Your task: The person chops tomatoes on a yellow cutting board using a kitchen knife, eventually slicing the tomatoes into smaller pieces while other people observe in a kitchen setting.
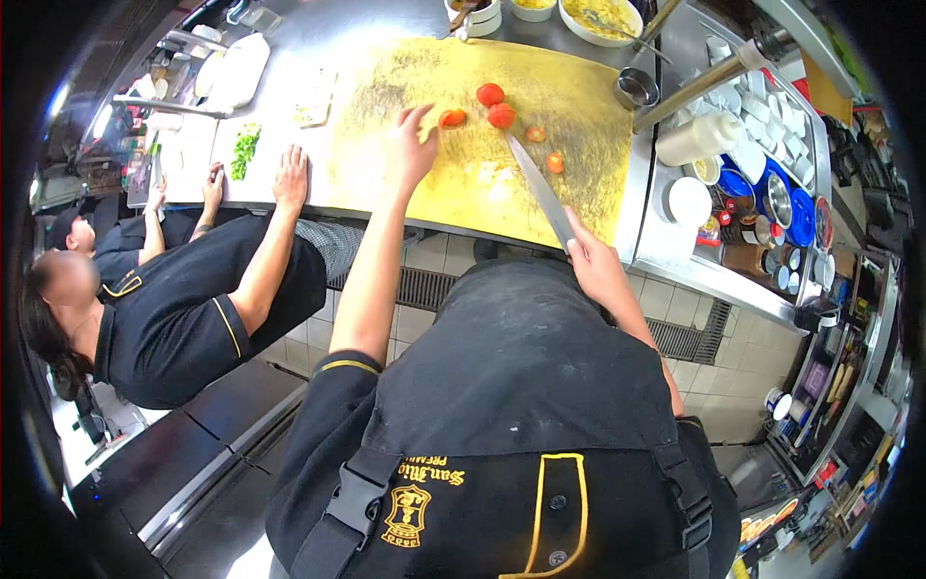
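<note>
My right hand (595,259) is closed round the handle of a kitchen knife (539,184), its blade lying over a large yellow cutting board (405,174). The tip points at a red tomato (500,116); another tomato (490,94) rests just behind it. To the left is a smaller red tomato piece (453,118). Two small cut tomato pieces (535,134) lie right of the blade tip. My left hand (416,148) hovers over the board's left part, fingers apart and holding nothing, left of the smaller piece.
Chopped green herbs (246,150) lie at the left, beside a co-worker's hand (291,177). A small metal cup (636,88) stands at the board's right corner. White bowls of yellow food (600,18) stand behind. A squeeze bottle (698,137) and metal rails are at the right.
</note>
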### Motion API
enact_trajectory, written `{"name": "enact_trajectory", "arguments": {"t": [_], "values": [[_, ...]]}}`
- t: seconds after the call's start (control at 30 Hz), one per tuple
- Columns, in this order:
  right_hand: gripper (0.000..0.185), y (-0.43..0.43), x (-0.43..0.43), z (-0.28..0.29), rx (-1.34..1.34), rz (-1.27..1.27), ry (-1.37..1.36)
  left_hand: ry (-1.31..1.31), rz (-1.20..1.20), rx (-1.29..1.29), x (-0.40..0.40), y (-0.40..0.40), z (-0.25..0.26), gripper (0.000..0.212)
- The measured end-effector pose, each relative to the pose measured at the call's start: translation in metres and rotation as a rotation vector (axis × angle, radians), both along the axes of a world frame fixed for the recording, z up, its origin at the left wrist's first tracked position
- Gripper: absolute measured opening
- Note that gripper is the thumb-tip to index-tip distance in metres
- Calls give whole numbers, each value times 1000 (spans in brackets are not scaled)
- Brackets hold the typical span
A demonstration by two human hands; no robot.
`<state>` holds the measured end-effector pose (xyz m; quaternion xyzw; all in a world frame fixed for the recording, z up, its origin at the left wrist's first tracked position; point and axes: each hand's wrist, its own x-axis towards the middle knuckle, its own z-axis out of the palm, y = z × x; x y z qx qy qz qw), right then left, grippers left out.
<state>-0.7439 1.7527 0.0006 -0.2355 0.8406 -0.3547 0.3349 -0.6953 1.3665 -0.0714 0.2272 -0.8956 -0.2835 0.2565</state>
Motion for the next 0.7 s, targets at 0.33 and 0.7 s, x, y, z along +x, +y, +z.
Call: {"name": "enact_trajectory", "arguments": {"t": [0.33,0.7], "values": [[54,23,5,3,-4,-25,-89,-153,-59,559,10,11,-31,35],[53,26,0,11,-28,-50,-210,-32,68,163,11,115,-15,16]]}}
